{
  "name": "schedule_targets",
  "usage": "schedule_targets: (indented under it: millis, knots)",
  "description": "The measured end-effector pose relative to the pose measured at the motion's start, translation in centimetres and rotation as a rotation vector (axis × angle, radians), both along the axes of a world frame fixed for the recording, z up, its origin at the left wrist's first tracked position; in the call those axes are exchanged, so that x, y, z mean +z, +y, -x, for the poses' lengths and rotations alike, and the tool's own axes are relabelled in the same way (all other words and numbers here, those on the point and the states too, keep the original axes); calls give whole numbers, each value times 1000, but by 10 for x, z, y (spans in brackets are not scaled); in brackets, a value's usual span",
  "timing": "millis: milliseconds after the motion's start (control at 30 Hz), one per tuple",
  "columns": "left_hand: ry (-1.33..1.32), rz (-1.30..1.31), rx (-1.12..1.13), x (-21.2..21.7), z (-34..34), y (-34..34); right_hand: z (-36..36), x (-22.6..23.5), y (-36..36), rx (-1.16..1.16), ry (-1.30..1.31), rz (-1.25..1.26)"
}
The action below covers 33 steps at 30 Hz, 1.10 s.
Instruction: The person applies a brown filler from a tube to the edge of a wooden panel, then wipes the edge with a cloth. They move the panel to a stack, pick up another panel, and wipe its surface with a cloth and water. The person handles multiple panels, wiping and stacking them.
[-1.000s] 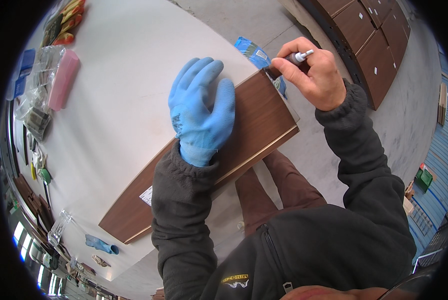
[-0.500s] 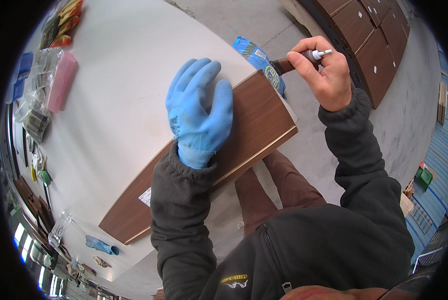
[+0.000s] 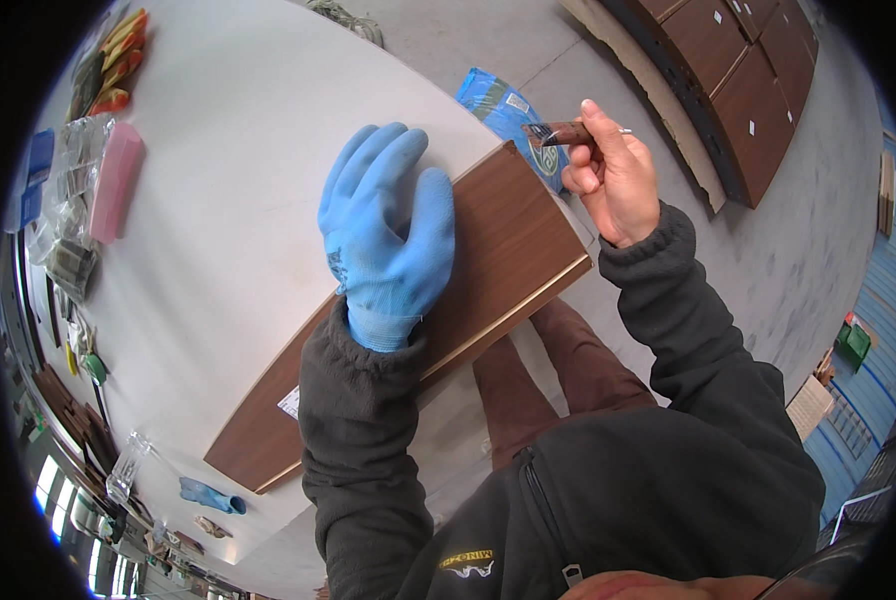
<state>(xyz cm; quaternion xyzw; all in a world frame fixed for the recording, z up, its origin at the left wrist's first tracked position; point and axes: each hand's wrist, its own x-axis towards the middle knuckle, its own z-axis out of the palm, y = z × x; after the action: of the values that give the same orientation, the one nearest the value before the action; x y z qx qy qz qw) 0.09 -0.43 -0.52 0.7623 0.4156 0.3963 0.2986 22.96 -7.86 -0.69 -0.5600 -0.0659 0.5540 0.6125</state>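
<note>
Panel (image 3: 508,240): long dark wood-grain board w/ pale edge band, lies flat on white desk (image 3: 228,200), near end hanging past desk edge over person's lap.
Left hand (image 3: 388,235): blue glove, palm down on panel, fingers spread flat & apart, pressing board to desk; grips nothing.
Right hand (image 3: 608,175): bare, raised off panel's far corner, fingers pinched together on small brown strip piece (image 3: 560,132) w/ a thin pale tool tip poking out behind hand.
Doing it well (my read): keep left palm weight over the part that sits on desk so overhang doesn't tip; bring right hand down square to the corner edge, not at an angle; work close to the pressing hand so board doesn't chatter.
Nearby: blue packet (image 3: 508,115) just past panel's corner, partly under right hand; pink block (image 3: 116,180) & clear bags at desk's left rim; spare blue glove (image 3: 208,493) near low left edge.
Hard to make out: what the brown piece is exactly, tape or trim scrap, can't tell; tool mostly hidden by fingers; panel's mid part covered by left sleeve; white sticker on panel too small to tell more; left-rim clutter warped by lens.
</note>
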Motion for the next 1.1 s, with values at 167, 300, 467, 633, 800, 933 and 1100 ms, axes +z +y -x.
schedule_targets:
  millis: [167,300,467,633,800,933,1100]
  knots:
    - [7,12,5,1,0,0,6,-2,3,6,-24,40]
    - [16,20,3,1,1,0,10,-2,4,-37,-10,59]
    - [28,11,2,0,1,0,9,-3,4,-33,5,85]
    - [41,5,-1,1,1,0,9,-4,5,-27,7,105]
    - [68,-1,-12,2,1,0,10,-5,6,-35,16,106]
    - [67,-4,-21,1,1,1,9,-6,6,-21,20,126]
    - [68,-13,-22,1,1,0,7,-8,6,3,61,146]
